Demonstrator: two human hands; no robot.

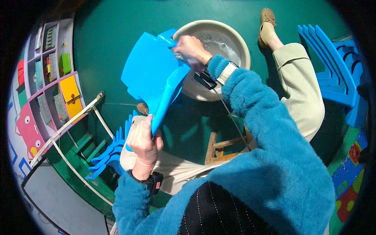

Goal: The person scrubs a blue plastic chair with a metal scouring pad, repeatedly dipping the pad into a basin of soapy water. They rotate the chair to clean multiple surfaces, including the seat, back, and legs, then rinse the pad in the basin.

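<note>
A blue plastic child's chair [147, 64] is tilted in front of me, partly over a round cream basin [247, 58] of sudsy water [224, 47]. My left hand [144, 141] grips the chair's near end, thumb on top. At the chair's far right edge, my right hand [192, 48] is closed on a small greyish wad [178, 55], blurred and mostly hidden under the fingers; its exact kind cannot be told. A black device [205, 80] with a cable hangs by my right wrist, above the basin.
Stacked blue chairs stand at right [337, 85] and lower left [110, 158]. A wooden stool [211, 149] is between my legs. A white metal frame [70, 120] and a whiteboard [64, 199] stand left, before a cubby shelf [55, 76]. The floor [111, 29] is green.
</note>
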